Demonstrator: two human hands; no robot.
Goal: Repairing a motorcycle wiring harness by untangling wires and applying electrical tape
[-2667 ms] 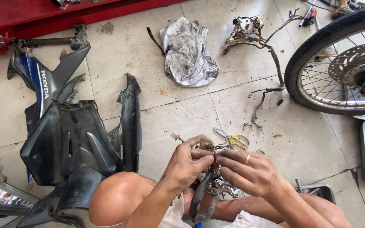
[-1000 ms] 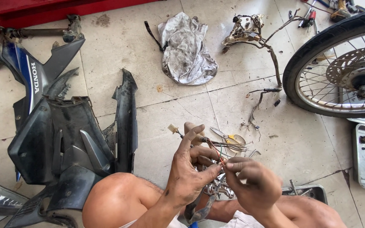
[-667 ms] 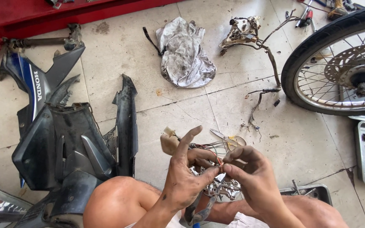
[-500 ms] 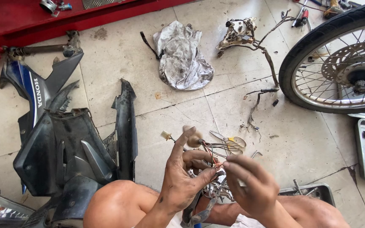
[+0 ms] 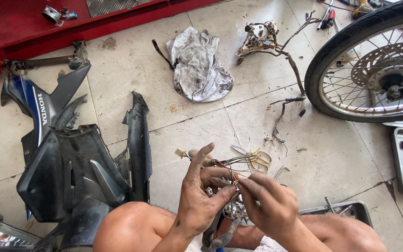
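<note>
Fingers of the left hand [image 5: 201, 198] and right hand [image 5: 267, 203] pinch thin coloured wires [image 5: 227, 169] together, near scissors [image 5: 253, 157] on the floor [image 5: 341, 154].

Motorbike repair workshop: wheel [image 5: 374, 70], stripped fairings [image 5: 71, 172], red lift [image 5: 19, 23]

Left hand [image 5: 201, 203] and right hand [image 5: 269, 205]: bare, ungloved, smeared with dark grease on fingers and knuckles. Forearms uncovered, no sleeves. Knees bare. White garment edge visible at lower frame
</note>
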